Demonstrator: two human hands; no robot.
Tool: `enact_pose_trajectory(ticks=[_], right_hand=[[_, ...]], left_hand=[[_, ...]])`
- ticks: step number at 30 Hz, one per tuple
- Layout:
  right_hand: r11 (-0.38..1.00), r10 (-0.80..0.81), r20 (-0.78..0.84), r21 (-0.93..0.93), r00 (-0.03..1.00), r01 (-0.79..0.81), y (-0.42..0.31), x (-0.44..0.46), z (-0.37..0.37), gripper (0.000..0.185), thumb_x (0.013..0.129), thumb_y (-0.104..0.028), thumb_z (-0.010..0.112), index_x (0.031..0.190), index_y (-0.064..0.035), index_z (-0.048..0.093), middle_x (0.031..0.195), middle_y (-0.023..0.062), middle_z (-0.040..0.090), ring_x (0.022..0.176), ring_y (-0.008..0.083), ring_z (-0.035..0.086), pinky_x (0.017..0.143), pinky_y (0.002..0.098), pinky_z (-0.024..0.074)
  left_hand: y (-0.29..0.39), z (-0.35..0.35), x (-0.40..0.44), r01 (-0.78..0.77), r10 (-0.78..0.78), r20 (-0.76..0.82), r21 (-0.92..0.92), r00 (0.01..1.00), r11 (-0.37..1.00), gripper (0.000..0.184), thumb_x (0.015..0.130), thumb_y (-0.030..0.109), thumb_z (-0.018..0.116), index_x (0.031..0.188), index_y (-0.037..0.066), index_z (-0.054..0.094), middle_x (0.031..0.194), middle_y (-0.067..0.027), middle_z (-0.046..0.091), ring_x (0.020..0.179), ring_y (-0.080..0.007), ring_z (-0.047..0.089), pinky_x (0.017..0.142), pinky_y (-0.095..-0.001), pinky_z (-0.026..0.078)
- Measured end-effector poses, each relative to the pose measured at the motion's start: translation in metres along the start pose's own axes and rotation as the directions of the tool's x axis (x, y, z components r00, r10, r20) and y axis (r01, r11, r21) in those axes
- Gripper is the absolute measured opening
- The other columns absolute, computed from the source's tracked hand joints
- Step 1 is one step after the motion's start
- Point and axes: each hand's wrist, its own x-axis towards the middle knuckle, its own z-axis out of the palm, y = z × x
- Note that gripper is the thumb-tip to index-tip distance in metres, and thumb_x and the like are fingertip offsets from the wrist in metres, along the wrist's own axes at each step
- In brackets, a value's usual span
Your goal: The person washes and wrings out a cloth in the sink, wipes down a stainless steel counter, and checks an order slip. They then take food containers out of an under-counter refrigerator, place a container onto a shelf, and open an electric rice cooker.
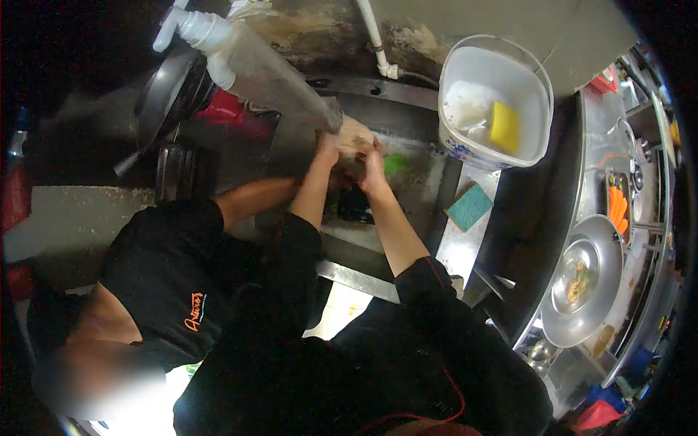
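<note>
Over the sink (429, 171), my left hand (329, 151) and my right hand (374, 166) close on a pale beige, rounded thing (354, 136). Blur hides what kind of thing it is. Just above it ends a long, greyish, see-through sleeve (280, 80) hanging from a white tap (200, 30). Beside my right hand, a small bright green thing (394, 163) lies in the sink. Below my hands sits a dark, box-like thing (356, 207), partly covered by my forearms.
A co-worker's arm (258, 200) reaches in from the left, its hand hidden behind my left forearm. At the right stand a white bucket (454, 109) with a yellow sponge (504, 127), a green scouring sponge (470, 206) on the ledge, and a large metal bowl (611, 254) by carrots (617, 206).
</note>
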Motion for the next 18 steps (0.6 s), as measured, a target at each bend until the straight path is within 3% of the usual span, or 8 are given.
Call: enact_pose_trajectory(ticks=[1,3,4,7,11,12,14,18], right_hand=[[0.999,0.024,0.026,0.046,0.999,-0.025,-0.003,0.001,0.004,0.047,0.082,-0.04,0.054,0.117,-0.0096,0.047,0.108,0.0074,0.053,0.088,0.0264,0.054,0.079,0.0441,0.0444],[0.922,0.228,0.214,0.265,0.95,-0.281,-0.016,0.008,0.009,0.057,0.082,-0.054,0.051,0.116,-0.0089,0.047,0.107,0.0079,0.054,0.086,0.028,0.054,0.078,0.049,0.0437],[0.884,0.327,0.158,0.297,0.932,-0.36,-0.019,0.022,0.01,0.062,0.082,-0.061,0.046,0.112,-0.0072,0.049,0.1,0.0084,0.057,0.088,0.0287,0.055,0.081,0.0491,0.0431],[0.849,0.337,0.106,0.395,0.935,-0.351,-0.001,0.071,-0.001,0.046,0.08,-0.056,0.055,0.083,-0.0103,0.054,0.07,0.0088,0.057,0.067,0.0276,0.056,0.064,0.0395,0.048],[0.989,-0.074,-0.278,-0.14,0.958,0.036,0.027,0.099,-0.014,0.03,0.071,-0.035,0.06,0.075,-0.0051,0.06,0.071,0.0117,0.062,0.061,0.0279,0.058,0.059,0.039,0.0474],[0.95,-0.201,-0.328,-0.295,0.923,0.102,0.034,0.101,-0.016,0.026,0.069,-0.029,0.061,0.073,-0.0038,0.061,0.071,0.0125,0.063,0.06,0.028,0.059,0.058,0.0389,0.0472],[0.788,-0.464,-0.355,-0.585,0.812,0.194,0.038,0.101,-0.015,0.018,0.064,-0.019,0.063,0.069,-0.0012,0.064,0.071,0.0139,0.065,0.057,0.0281,0.06,0.056,0.0387,0.0469],[0.409,-0.58,-0.039,-0.878,0.814,0.249,-0.013,0.042,0.014,0.012,0.057,-0.013,0.06,0.061,-0.0012,0.062,0.063,0.019,0.06,0.057,0.0321,0.059,0.057,0.0384,0.047]], left_hand=[[-0.002,0.006,-0.004,-0.029,0.053,-0.077,0.285,0.996,0.958,0.045,0.089,0.036,0.041,0.109,-0.001,0.055,0.1,-0.0126,0.061,0.088,-0.0229,0.06,0.077,-0.0341,0.046],[-0.039,0.006,0.009,-0.546,0.469,0.285,0.337,0.836,0.767,0.038,0.085,0.034,0.053,0.101,0.0,0.059,0.091,-0.0127,0.063,0.08,-0.0202,0.06,0.072,-0.0307,0.045],[-0.038,0.012,-0.005,-0.687,0.599,0.35,0.234,0.72,0.688,0.037,0.083,0.036,0.058,0.09,0.0,0.061,0.078,-0.0124,0.062,0.075,-0.0185,0.058,0.069,-0.0309,0.044],[-0.037,0.006,-0.004,-0.446,0.359,0.27,0.434,0.893,0.783,0.04,0.083,0.039,0.057,0.084,-0.001,0.061,0.072,-0.012,0.06,0.07,-0.0182,0.057,0.065,-0.0324,0.043],[-0.024,0.015,-0.004,-0.239,0.228,0.072,0.281,0.971,0.929,0.039,0.083,0.039,0.056,0.079,0.0,0.062,0.071,-0.0109,0.061,0.069,-0.0195,0.056,0.064,-0.0345,0.043],[-0.027,0.018,0.001,-0.253,0.267,-0.019,0.259,0.963,0.932,0.038,0.084,0.037,0.055,0.091,0.001,0.061,0.081,-0.0111,0.062,0.07,-0.0221,0.057,0.067,-0.0348,0.044],[-0.07,0.005,0.059,-0.117,0.139,-0.071,0.259,0.988,0.959,0.037,0.085,0.035,0.053,0.1,0.002,0.058,0.089,-0.0104,0.062,0.075,-0.0236,0.057,0.071,-0.0349,0.045],[-0.045,0.009,0.031,0.22,-0.205,0.125,-0.128,0.971,0.967,0.045,0.088,0.05,0.039,0.102,0.011,0.057,0.093,-0.0066,0.061,0.082,-0.0211,0.056,0.071,-0.0356,0.046]])
